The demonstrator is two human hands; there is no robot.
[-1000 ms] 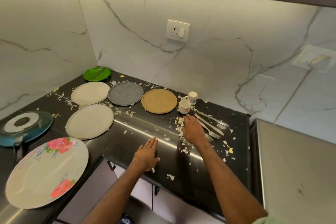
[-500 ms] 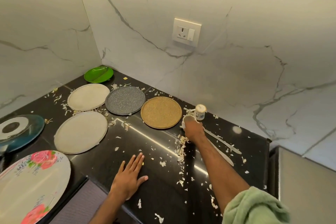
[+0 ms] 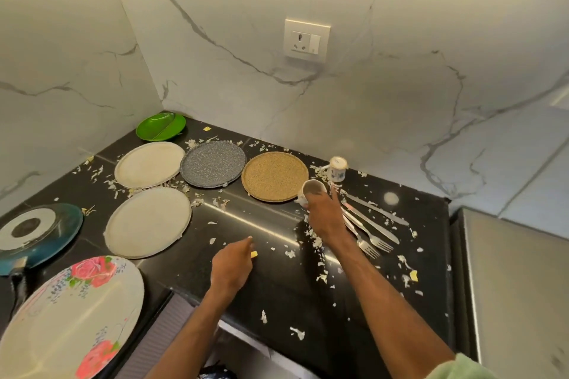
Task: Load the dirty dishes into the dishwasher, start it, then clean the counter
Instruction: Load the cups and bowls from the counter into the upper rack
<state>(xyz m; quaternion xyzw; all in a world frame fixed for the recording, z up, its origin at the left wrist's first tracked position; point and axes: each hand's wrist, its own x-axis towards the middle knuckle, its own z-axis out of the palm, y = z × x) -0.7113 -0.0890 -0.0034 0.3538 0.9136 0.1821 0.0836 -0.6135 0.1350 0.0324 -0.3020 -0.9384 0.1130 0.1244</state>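
Right hand: your grip clamped round small white cup beside tan plate | Left hand: grip loosely curled, empty, over littered black surface.

Warm light from above washes the marble wall brightly, dimmer at left. A glare streak crosses the glossy black counter. Wide-angle distortion bends the edges; detail is slightly soft.
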